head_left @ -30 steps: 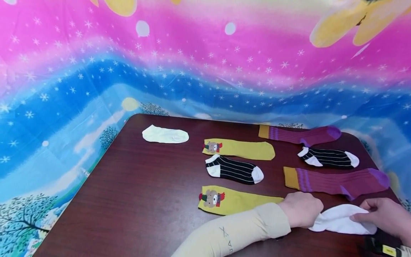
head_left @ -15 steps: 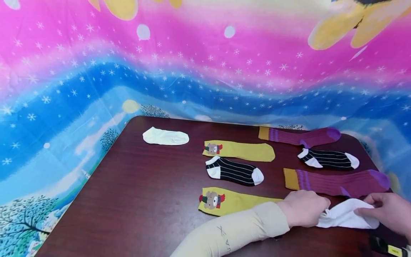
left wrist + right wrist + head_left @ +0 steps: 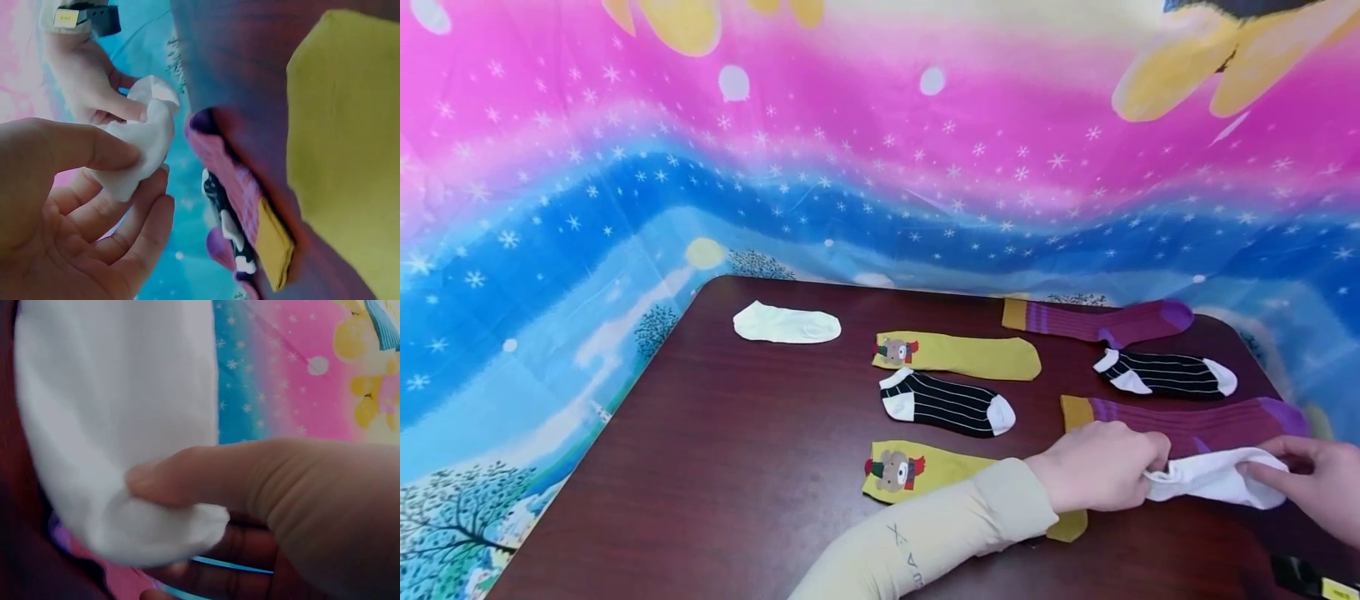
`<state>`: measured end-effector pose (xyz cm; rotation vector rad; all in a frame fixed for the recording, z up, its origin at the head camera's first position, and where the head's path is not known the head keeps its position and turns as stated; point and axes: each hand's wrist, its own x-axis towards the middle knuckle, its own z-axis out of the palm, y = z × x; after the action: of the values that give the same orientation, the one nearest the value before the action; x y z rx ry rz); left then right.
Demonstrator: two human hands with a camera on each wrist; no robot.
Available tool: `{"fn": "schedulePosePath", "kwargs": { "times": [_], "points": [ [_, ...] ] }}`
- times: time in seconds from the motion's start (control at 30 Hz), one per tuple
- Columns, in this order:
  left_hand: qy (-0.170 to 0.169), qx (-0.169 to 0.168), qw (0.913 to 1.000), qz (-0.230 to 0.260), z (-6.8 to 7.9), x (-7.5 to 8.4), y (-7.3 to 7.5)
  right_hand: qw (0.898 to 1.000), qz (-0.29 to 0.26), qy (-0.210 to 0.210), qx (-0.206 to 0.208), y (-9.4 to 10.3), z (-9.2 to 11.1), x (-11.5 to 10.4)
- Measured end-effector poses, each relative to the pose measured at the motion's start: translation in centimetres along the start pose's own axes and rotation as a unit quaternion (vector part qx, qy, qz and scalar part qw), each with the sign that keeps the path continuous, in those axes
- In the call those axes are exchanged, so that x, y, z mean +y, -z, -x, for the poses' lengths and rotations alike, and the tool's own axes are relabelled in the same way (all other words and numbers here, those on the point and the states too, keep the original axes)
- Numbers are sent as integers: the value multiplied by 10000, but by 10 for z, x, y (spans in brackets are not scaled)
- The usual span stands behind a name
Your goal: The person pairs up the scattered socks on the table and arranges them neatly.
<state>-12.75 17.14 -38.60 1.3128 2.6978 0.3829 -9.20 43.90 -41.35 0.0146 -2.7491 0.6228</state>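
A white ankle sock (image 3: pixel 1221 478) is stretched between both hands above the right front of the table. My left hand (image 3: pixel 1101 465) pinches one end between thumb and fingers, as the left wrist view of the sock (image 3: pixel 147 140) shows. At its other end my right hand (image 3: pixel 1318 483) grips the fabric, the thumb lying on top of the sock (image 3: pixel 119 425) in the right wrist view. Just behind the hands lies a purple sock with a mustard cuff (image 3: pixel 1165 421), partly covered by them. Under my left forearm is a yellow bear sock (image 3: pixel 947 467), its toe showing past the sleeve.
Another white sock (image 3: pixel 786 323) lies alone at the back left. In the middle are a second yellow bear sock (image 3: pixel 977 353) and a black striped sock (image 3: pixel 951 404). At the right lie another striped sock (image 3: pixel 1172 373) and another purple one (image 3: pixel 1075 321). A patterned cloth (image 3: pixel 850 167) hangs behind the table (image 3: pixel 700 467).
Both hands have raised the white sock and moved it slightly away from the table's front, drawing it tauter. The near yellow sock's toe has come into view. The other socks lie as before.
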Motion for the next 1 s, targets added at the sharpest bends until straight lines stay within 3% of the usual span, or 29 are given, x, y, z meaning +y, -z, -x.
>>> {"fn": "schedulePosePath", "kwargs": {
  "times": [0.43, 0.77, 1.0],
  "points": [
    [165, 810, 9958, 396, 5, -25, 19, 9976, -135, -54, 679, 2, -13, -18],
    [246, 1173, 9893, 837, 10, -51, 33, 9964, -440, -605, 396, 0, -23, -40],
    [378, 1545, 9804, 1164, 17, -70, 37, 9970, -454, -594, 178, -3, -28, -57]
  ]
}}
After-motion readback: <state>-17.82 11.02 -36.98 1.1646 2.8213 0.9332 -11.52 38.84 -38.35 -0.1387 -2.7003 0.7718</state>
